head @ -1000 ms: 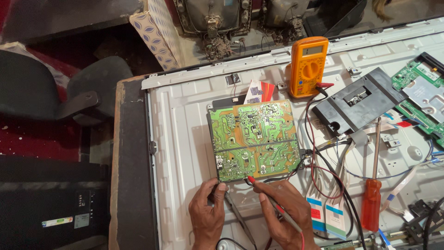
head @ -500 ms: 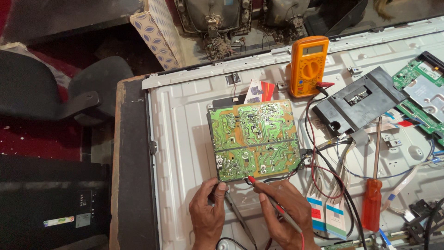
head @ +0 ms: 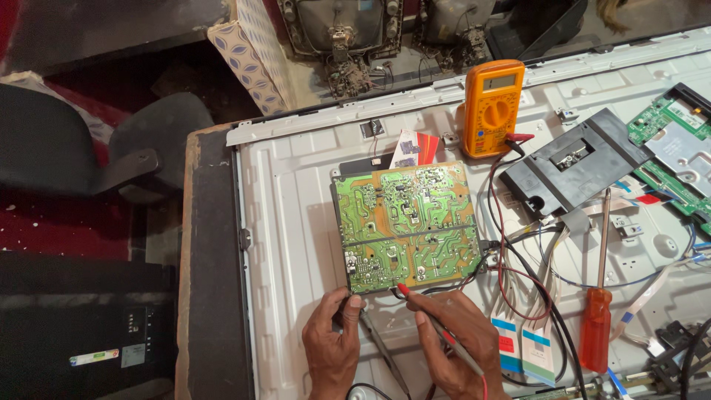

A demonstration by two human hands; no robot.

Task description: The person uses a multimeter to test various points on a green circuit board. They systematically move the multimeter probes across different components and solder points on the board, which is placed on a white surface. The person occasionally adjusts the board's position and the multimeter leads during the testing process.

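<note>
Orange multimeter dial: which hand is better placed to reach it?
Probably the right hand: the orange multimeter sits up on its side of the circuit board. It holds the red probe, though.

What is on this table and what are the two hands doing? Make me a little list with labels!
Left hand: left hand holds a black probe at the near edge of the green circuit board.
Right hand: right hand holds a red probe, its tip on the board's near edge.
Meter: orange multimeter beyond the board, leads plugged in.
Tool: red-handled screwdriver lying right of the board.
Surface: white metal back panel.
</note>
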